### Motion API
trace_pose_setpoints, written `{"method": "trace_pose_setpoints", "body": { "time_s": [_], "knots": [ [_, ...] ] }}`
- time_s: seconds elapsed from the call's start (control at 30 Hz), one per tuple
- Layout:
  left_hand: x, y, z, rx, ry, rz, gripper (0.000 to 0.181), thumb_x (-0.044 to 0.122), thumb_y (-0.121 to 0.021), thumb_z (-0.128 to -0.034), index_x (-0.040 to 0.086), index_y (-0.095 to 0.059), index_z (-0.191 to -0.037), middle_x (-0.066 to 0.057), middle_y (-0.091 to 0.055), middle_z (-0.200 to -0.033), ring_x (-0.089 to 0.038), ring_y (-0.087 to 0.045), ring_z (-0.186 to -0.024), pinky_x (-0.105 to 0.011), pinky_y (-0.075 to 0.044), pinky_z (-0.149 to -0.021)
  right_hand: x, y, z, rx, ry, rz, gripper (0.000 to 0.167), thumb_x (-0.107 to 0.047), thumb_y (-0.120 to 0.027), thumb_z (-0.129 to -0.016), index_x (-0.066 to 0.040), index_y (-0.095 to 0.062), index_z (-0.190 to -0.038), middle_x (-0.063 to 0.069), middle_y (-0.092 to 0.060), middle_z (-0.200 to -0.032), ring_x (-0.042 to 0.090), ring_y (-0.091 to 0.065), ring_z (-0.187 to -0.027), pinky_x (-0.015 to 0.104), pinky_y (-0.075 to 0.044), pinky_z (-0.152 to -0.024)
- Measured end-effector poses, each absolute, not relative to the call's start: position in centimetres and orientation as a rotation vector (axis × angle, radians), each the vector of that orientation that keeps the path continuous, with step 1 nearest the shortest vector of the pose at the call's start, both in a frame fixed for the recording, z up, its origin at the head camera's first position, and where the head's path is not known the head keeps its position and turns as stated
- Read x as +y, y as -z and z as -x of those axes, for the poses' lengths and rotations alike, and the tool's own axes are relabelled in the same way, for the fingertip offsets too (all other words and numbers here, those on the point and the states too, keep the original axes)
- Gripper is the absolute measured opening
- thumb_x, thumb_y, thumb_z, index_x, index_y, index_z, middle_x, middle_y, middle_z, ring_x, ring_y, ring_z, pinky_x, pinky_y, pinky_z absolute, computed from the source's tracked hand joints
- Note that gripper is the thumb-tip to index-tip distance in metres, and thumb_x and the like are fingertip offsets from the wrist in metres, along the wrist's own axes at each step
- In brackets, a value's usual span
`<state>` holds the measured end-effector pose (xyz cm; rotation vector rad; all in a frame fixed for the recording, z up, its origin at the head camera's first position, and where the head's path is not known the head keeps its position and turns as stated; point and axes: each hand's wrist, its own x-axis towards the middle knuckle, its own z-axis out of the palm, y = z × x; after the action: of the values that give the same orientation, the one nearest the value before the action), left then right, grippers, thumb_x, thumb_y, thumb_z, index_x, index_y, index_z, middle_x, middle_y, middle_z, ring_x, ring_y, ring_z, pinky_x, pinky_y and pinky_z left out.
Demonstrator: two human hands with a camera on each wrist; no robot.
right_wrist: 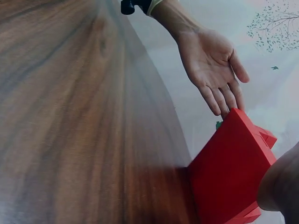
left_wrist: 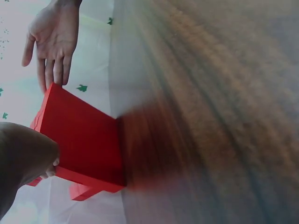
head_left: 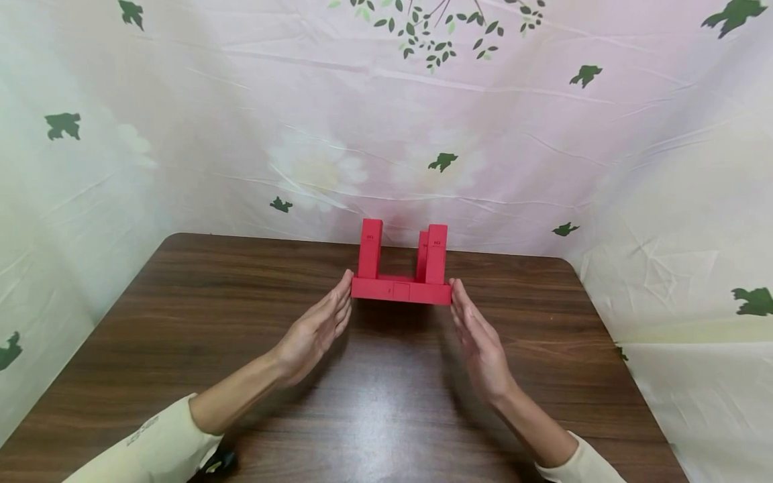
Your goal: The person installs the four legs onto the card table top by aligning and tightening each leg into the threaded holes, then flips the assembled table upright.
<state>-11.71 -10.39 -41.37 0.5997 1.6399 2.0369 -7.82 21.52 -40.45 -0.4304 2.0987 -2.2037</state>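
Observation:
A red block structure stands near the back of the table. Its long flat base (head_left: 374,290) carries a left upright block (head_left: 369,251), a right upright block (head_left: 436,258) and a narrower block (head_left: 421,255) partly hidden behind the right one. Small dark marks show on the faces. My left hand (head_left: 311,339) has straight fingers, with the tips at the base's left end. On the opposite end, my right hand (head_left: 480,345) touches with straight fingertips, palm facing inward. In the left wrist view, the base's broad red face (left_wrist: 84,135) is visible between both hands.
The brown wood-grain table (head_left: 199,295) has rounded back corners. A pale cloth (head_left: 241,134) with leaves, flowers and green birds hangs behind it and along both sides. Beside the left sleeve (head_left: 157,443) lies a small dark object (head_left: 220,463), partly hidden.

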Motion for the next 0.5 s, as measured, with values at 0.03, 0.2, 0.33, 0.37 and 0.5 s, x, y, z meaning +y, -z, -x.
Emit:
{"method": "trace_pose_setpoints", "body": {
  "time_s": [0.03,0.2,0.33,0.37,0.5],
  "knots": [
    [-10.3,41.3,11.8,1.644,-2.042,-0.608,0.071,0.045,-0.017,-0.1249,0.013,0.014,-0.18,-0.001,0.017,-0.191,-0.029,0.016,-0.178,-0.051,0.007,-0.145,21.5,40.3,7.9,2.1,2.211,0.441,0.068,-0.039,-0.025,-0.125,-0.002,-0.011,-0.18,0.015,-0.009,-0.191,0.033,-0.007,-0.178,0.005,-0.028,-0.129],
    [-10.1,40.7,12.2,1.656,-2.066,-0.634,0.071,0.042,-0.017,-0.125,0.01,0.014,-0.18,-0.002,0.017,-0.191,-0.03,0.015,-0.178,-0.053,0.009,-0.144,21.4,40.0,8.3,2.103,2.258,0.494,0.067,-0.036,-0.026,-0.125,0.0,-0.011,-0.18,0.017,-0.011,-0.19,0.005,-0.024,-0.174,0.007,-0.028,-0.132],
    [-10.0,40.4,12.4,1.663,-2.076,-0.643,0.07,0.041,-0.018,-0.1252,0.011,0.013,-0.18,0.0,0.016,-0.191,-0.029,0.015,-0.178,-0.053,0.009,-0.145,21.4,39.5,8.6,2.114,2.259,0.492,0.066,-0.036,-0.027,-0.125,-0.004,-0.013,-0.181,0.015,-0.014,-0.191,0.014,-0.021,-0.177,0.008,-0.029,-0.132],
    [-10.0,40.4,12.5,1.664,-2.077,-0.642,0.069,0.04,-0.018,-0.1252,0.012,0.013,-0.18,0.001,0.015,-0.191,-0.028,0.015,-0.178,-0.053,0.008,-0.145,21.4,39.4,8.6,2.119,2.251,0.483,0.066,-0.036,-0.027,-0.125,-0.005,-0.013,-0.181,0.013,-0.014,-0.191,0.02,-0.017,-0.178,0.008,-0.029,-0.132],
    [-10.0,40.3,12.8,1.67,-2.087,-0.626,0.069,0.037,-0.02,-0.1251,0.013,0.011,-0.181,0.0,0.013,-0.192,-0.028,0.013,-0.179,-0.052,0.006,-0.146,21.5,39.2,9.0,2.136,2.21,0.459,0.067,-0.038,-0.027,-0.124,-0.006,-0.012,-0.181,0.009,-0.014,-0.192,0.037,-0.009,-0.179,0.006,-0.031,-0.129]
  ]
}}
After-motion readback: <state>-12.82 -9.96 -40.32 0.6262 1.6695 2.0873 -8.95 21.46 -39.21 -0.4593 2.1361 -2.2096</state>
